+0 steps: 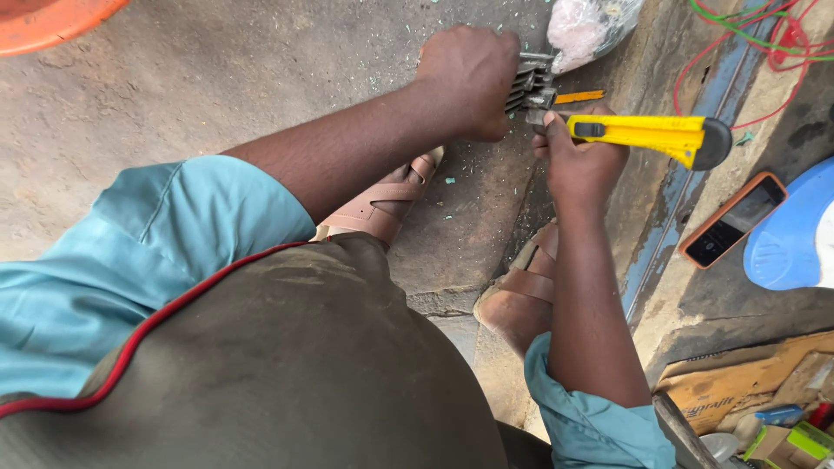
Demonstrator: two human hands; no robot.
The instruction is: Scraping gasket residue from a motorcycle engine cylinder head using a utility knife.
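The left hand (469,80) is clenched around a bundle of grey flat metal strips (528,82), held just above the concrete floor (217,87) near its top edge in view. The right hand (580,161) grasps a yellow utility knife (647,135), whose front end lies against the bundle's protruding end. Both hands are just beside each other. A clear plastic bag (586,26) lies just beyond the bundle. Small green flecks are scattered over the floor. Two brown sandals (382,204) are planted below the hands. On the raised ledge (695,295) at right lie a phone in an orange case (732,220), a blue plastic item (795,230) and red and green wires (764,43).
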